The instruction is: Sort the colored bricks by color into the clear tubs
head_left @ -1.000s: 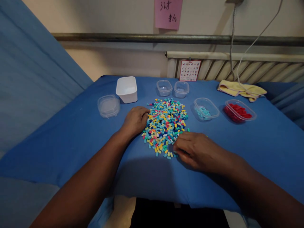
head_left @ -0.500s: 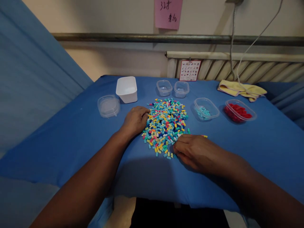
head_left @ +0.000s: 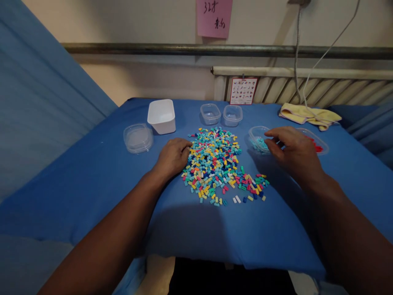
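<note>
Right hand (head_left: 293, 149) at teal-piece tub (head_left: 251, 137), partly hiding red-piece tub (head_left: 323, 150).

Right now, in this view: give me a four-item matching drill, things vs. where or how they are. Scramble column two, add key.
Things:
1. left hand
2. right hand
3. white tub
4. yellow cloth

Place or state:
A. at the far right, near the radiator
B. at the left edge of the mixed brick pile
C. by the clear container of turquoise bricks
D. upright, open-topped

Pairs: 1-B, 2-C, 3-D, 4-A
</note>
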A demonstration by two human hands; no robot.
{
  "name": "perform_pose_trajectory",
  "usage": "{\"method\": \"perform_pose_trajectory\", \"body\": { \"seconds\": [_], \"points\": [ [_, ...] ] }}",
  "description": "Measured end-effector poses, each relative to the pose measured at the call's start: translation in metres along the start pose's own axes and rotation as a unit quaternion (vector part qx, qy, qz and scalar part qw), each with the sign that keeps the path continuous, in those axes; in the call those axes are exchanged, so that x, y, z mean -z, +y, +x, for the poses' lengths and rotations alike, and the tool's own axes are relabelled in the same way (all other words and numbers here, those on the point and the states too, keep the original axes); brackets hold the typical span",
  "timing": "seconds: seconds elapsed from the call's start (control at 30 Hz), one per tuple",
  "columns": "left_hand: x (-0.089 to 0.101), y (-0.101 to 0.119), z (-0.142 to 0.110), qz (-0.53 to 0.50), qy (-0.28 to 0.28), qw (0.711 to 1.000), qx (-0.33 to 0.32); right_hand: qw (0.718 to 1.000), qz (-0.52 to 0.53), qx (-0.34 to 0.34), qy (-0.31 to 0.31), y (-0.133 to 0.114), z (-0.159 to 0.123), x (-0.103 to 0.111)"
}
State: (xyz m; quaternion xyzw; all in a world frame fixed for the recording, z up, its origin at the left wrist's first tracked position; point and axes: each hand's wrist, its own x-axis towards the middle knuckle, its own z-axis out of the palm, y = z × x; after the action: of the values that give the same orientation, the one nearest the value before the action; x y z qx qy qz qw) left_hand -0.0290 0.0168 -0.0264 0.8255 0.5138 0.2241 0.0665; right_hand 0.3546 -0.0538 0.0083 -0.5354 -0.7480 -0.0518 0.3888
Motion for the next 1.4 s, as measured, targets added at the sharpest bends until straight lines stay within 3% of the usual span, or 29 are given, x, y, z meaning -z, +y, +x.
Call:
{"method": "perform_pose_trajectory", "body": {
  "seconds": [0.1, 0.13, 0.2, 0.3, 0.47, 0.77, 1.03, 1.27, 1.4],
  "points": [
    [0.001, 0.001, -0.001, -0.004, -0.001, 1.000, 0.007, 0.997, 0.051, 0.026, -0.043, -0.030, -0.008, -0.004],
    [0.001, 0.002, -0.001, -0.005, -0.001, 1.000, 0.009, 0.992, 0.082, 0.048, -0.089, -0.044, -0.012, -0.006],
    [0.002, 0.003, -0.001, -0.006, -0.004, 1.000, 0.012, 0.962, 0.147, 0.120, -0.196, -0.075, -0.021, -0.011],
    [0.002, 0.004, -0.002, -0.004, -0.002, 1.000, 0.012, 0.925, 0.139, 0.201, -0.292, -0.112, -0.033, -0.020],
    [0.000, 0.003, -0.002, -0.002, -0.003, 1.000, 0.005, 0.902, 0.076, 0.245, -0.347, -0.130, -0.040, -0.029],
    [0.000, 0.004, -0.004, 0.001, -0.003, 1.000, 0.006, 0.890, 0.046, 0.292, -0.347, -0.133, -0.049, -0.023],
    [0.001, 0.004, -0.002, -0.003, -0.002, 1.000, 0.012, 0.896, 0.016, 0.225, -0.382, -0.138, -0.049, -0.027],
    [0.002, 0.003, -0.001, -0.005, -0.002, 1.000, 0.000, 0.908, 0.050, 0.224, -0.351, -0.137, -0.052, -0.032],
    [0.002, 0.002, -0.001, -0.008, -0.001, 1.000, 0.001, 0.936, 0.110, 0.179, -0.281, -0.114, -0.035, -0.020]
  ]
}}
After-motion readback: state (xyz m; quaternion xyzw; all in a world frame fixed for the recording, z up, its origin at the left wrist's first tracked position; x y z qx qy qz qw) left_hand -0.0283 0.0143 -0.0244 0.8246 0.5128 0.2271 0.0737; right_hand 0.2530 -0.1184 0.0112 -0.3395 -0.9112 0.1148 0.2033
